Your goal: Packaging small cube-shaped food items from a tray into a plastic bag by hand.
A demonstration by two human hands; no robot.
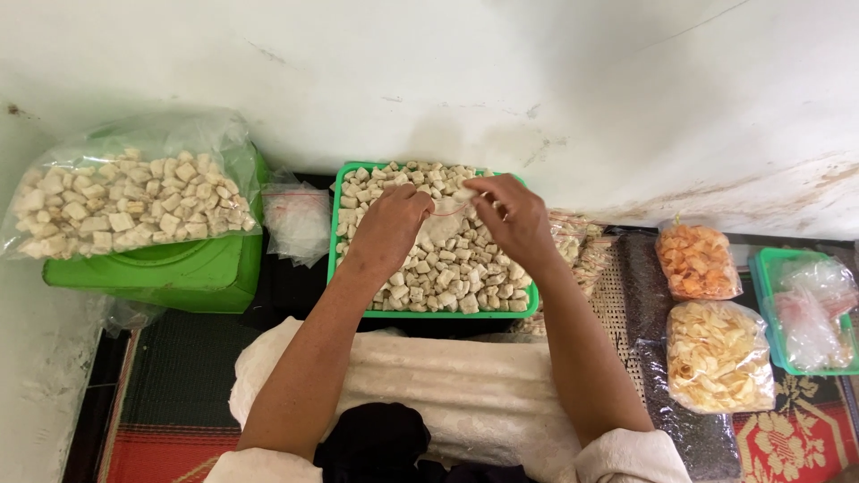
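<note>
Head view: a person sits on the floor facing a white wall, both hands over a green tray (333,234) of pale cube-shaped snacks.
Large bag: well to the left of the left hand, a big clear bag of the same pale cubes (125,201) rests on a green tub (179,273).
Green tray: directly under both hands, heaped nearly rim-high with pale cubes (447,268).
Lap cloth: a cream cloth (465,385) lies below the wrists, between the tray and the person.
Side packs: to the right of the right hand, a sealed bag of pale chips (716,353), a smaller bag of orange chips (696,259), and a second green tray holding clear plastic bags (810,309).
Empty bags: just left of the left hand, a stack of small clear bags (295,219).
Left hand (389,228): its grip is closed on the small filled bag (438,231), which lies between the two hands, above the tray.
Right hand (510,215): fingertips pinch a thin red band (450,211) running to the bag's neck.
Handling: the small bag looks light, soft and slippery, its contents likely brittle; it is best held at the gathered neck rather than squeezed around the body.
</note>
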